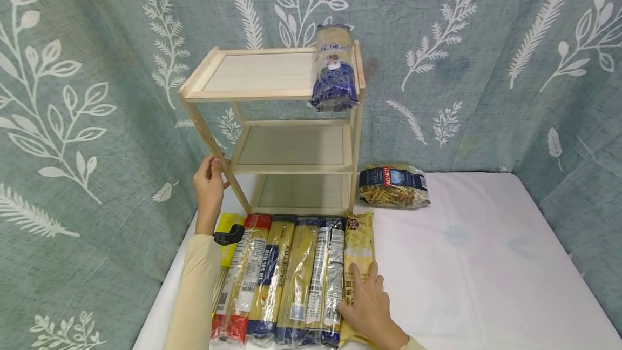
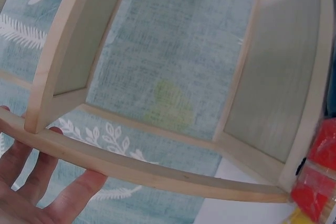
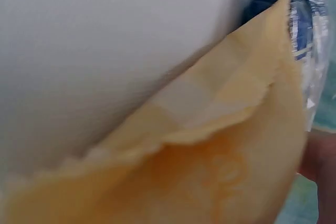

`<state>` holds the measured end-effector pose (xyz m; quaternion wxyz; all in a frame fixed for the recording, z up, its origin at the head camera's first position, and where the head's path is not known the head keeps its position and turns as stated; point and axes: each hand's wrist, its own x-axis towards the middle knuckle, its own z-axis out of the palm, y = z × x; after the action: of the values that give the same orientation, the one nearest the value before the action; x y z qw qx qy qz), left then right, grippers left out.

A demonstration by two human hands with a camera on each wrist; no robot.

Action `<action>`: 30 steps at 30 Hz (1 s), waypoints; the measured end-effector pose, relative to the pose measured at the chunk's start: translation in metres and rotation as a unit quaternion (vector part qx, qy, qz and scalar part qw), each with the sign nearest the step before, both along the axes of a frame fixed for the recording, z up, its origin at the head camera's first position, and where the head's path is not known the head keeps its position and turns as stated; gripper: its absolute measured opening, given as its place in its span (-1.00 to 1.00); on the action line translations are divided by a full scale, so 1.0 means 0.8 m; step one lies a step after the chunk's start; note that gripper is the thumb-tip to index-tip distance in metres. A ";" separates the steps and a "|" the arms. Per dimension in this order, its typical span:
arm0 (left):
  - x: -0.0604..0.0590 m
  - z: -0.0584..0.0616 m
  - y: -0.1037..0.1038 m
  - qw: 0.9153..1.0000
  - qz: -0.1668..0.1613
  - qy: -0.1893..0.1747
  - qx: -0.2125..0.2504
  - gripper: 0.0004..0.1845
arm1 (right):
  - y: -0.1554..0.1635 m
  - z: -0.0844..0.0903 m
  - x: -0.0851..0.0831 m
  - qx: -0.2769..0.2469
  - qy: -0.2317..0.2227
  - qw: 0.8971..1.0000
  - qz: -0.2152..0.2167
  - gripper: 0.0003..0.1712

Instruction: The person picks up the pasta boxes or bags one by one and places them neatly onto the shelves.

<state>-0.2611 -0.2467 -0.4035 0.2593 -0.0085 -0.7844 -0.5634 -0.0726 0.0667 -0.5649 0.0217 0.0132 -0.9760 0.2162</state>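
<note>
In the head view my left hand [image 1: 210,177] holds the left front post of a three-tier wooden shelf [image 1: 291,168]; the left wrist view shows its fingers [image 2: 79,192] against the post. My right hand [image 1: 369,304] lies over a yellow noodle packet [image 1: 358,239], thumb by its left edge and fingers across its top and right side. Close up, the packet [image 3: 231,171] fills much of the right wrist view, and little of the hand shows there. Left of it lies a row of spaghetti packets [image 1: 300,280], lengthwise, their far ends near the shelf's foot.
A blue-ended pasta bag [image 1: 334,69] lies on the right of the top tier, its near end past the front rail. An Agnesi pasta bag [image 1: 394,187] rests on the white table [image 1: 476,253], right of the shelf. Patterned curtain [image 1: 437,58] surrounds the table's back and sides.
</note>
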 end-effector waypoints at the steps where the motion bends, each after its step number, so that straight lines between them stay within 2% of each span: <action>1: -0.001 -0.001 0.000 1.000 0.000 0.000 0.000 -0.59 | 0.000 -0.001 -0.001 0.000 0.003 1.000 -0.003 -0.08; 9: -0.019 -0.032 -0.016 1.000 0.012 0.004 0.001 -0.56 | 0.006 -0.005 -0.009 -0.009 -0.034 0.999 -0.020 0.08; 14: -0.019 -0.040 -0.016 1.000 0.009 0.005 0.000 -0.53 | 0.007 -0.006 -0.007 -0.020 -0.001 1.000 -0.008 0.01; 18: -0.020 -0.040 -0.017 1.000 0.005 0.009 0.001 -0.53 | 0.008 -0.009 -0.004 -0.047 0.027 0.999 -0.008 -0.08; 21: -0.020 -0.036 -0.017 1.000 0.004 0.006 0.002 -0.54 | 0.009 -0.008 -0.004 -0.086 0.034 0.996 -0.010 -0.14; 27: -0.015 -0.020 -0.013 1.000 -0.010 0.004 0.011 -0.57 | 0.018 0.001 -0.002 -0.177 0.055 0.982 -0.021 -0.26; 30: -0.014 -0.017 -0.010 1.000 -0.010 0.007 0.011 -0.59 | 0.026 0.007 0.003 -0.205 0.067 0.976 -0.024 -0.29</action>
<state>-0.2724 -0.2548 -0.4168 0.2594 -0.0174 -0.7759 -0.5748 -0.0704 0.0876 -0.5597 0.0946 -0.0009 -0.9071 0.4102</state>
